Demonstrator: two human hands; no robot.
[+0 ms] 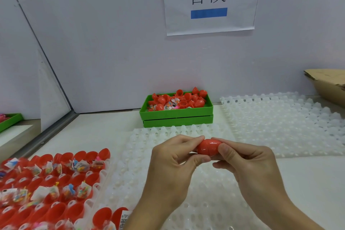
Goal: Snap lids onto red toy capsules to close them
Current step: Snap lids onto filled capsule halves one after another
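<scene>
Both hands (211, 157) grip red capsule (208, 147) endwise.

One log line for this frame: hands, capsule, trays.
left hand: grips capsule | right hand: grips capsule, lid on | open capsules: white tray, left | loose lids: green tray

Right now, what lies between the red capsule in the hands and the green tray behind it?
In the head view, only part of a white moulded tray lies between the red capsule and green tray.
</scene>
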